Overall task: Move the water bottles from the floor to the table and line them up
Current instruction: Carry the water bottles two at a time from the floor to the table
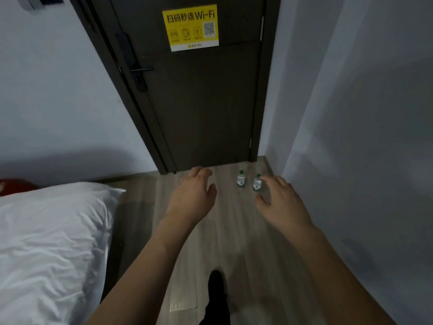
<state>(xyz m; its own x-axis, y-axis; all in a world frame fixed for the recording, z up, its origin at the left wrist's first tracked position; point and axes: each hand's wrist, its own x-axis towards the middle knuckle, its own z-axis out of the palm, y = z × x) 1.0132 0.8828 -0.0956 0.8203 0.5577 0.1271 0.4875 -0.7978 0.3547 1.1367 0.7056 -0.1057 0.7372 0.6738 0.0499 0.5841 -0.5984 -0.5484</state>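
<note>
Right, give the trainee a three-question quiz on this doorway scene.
1. True or false: both water bottles stand upright on the floor.
2. Which of the hands appears nearer a bottle? A) left hand B) right hand
3. Fill in: the yellow sign is stuck on the ____.

Key:
1. True.
2. B; its fingers appear beside the right-hand bottle.
3. Door.
</note>
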